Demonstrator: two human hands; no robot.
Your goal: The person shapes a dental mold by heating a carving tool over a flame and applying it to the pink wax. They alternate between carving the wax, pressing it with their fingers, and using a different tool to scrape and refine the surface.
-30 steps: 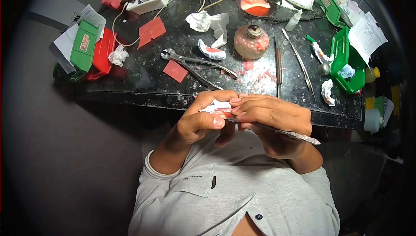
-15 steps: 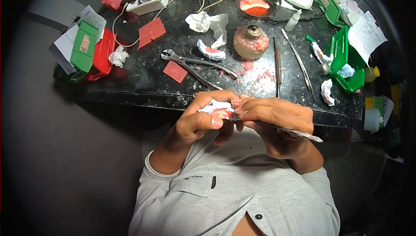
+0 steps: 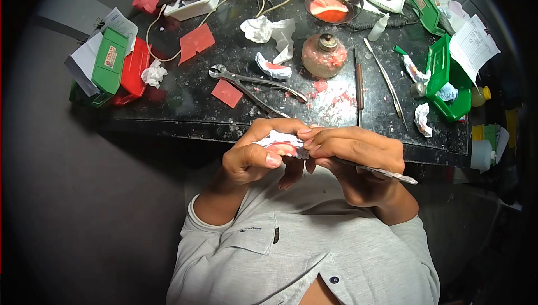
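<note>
My left hand is closed around a white plaster dental model with pink wax on it, thumb on the near side. My right hand touches the model's right end with its fingertips. A thin metal tool lies in the right palm, its flat end sticking out to the right. Both hands are in front of the table's near edge. Beyond them, pliers lie near a square of pink wax. Another white model with pink wax rests farther back.
Behind the hands stands a glass burner with pink scraps around it. A brown-handled tool and a long metal tool lie to its right. Green boxes stand at right, green and red ones at left.
My left thumb has shifted slightly left and down, and more of the pink wax on the model shows. My right hand has barely moved.
</note>
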